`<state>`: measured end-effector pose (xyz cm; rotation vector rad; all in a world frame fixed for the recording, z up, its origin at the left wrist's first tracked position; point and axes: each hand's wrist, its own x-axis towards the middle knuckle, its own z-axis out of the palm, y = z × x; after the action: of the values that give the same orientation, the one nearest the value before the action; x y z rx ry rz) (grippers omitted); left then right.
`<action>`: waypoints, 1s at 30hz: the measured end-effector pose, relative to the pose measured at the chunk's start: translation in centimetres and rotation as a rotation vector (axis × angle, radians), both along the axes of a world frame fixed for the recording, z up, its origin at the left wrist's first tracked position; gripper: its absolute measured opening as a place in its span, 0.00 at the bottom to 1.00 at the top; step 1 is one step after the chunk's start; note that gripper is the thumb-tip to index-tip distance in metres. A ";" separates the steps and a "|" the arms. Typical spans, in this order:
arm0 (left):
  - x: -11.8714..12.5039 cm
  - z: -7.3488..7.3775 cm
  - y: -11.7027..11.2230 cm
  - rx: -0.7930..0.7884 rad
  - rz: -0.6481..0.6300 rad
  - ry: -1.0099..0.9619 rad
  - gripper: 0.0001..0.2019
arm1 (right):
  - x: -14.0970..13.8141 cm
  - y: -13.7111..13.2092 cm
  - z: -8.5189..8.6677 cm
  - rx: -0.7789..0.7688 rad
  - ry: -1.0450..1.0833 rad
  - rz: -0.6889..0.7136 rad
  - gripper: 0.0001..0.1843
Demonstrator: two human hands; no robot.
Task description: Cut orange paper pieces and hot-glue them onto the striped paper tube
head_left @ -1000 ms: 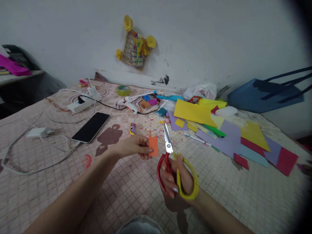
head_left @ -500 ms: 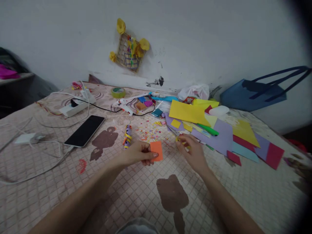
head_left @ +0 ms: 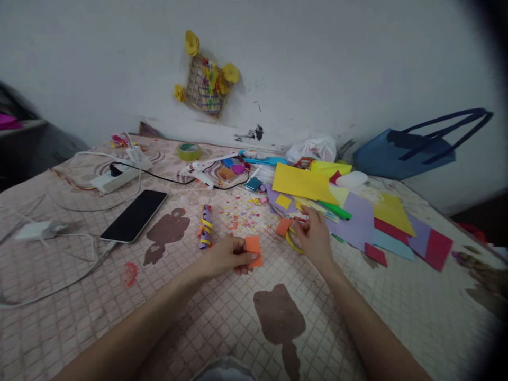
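My left hand (head_left: 234,254) pinches a small orange piece of paper (head_left: 253,248) between thumb and fingers, above the tiled-pattern cloth. My right hand (head_left: 313,235) has its fingers curled at the yellow-handled scissors (head_left: 294,244), whose handle loop shows below the fingertips. Another small orange paper piece (head_left: 282,227) is right beside those fingertips; whether they touch it is unclear. Left of the hands lies a purple roll with yellow strips and orange bits (head_left: 205,227). Tiny coloured paper scraps (head_left: 242,218) are scattered beyond the left hand.
Coloured paper sheets (head_left: 359,217) overlap on the right, with a blue bag (head_left: 405,153) behind them. A white glue gun (head_left: 198,173) and a tape roll (head_left: 189,151) lie toward the back. On the left are a phone (head_left: 135,216), a power strip (head_left: 121,174) and cables.
A second orange piece now shows by my right fingertips. More of the yellow scissors handle is visible, and my left hand still holds its orange piece. The view has shifted slightly.
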<state>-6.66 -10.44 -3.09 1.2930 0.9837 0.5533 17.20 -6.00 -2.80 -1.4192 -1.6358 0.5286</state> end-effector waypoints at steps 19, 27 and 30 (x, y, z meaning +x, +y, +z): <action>1.0 0.8 -0.6 0.159 0.230 -0.314 0.14 | -4.5 -4.7 -0.8 -0.001 0.133 0.426 0.15; 1.2 1.0 -0.8 0.418 0.251 -0.076 0.07 | -4.6 -4.9 -1.3 -0.006 0.222 0.466 0.14; 1.4 1.0 -0.8 0.399 0.256 -0.087 0.05 | -4.8 -5.0 -1.2 0.003 0.250 0.446 0.07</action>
<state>-5.24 -11.26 -2.08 1.4858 1.0043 1.0357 12.45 -11.00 -3.97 -0.9365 -1.7446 0.9171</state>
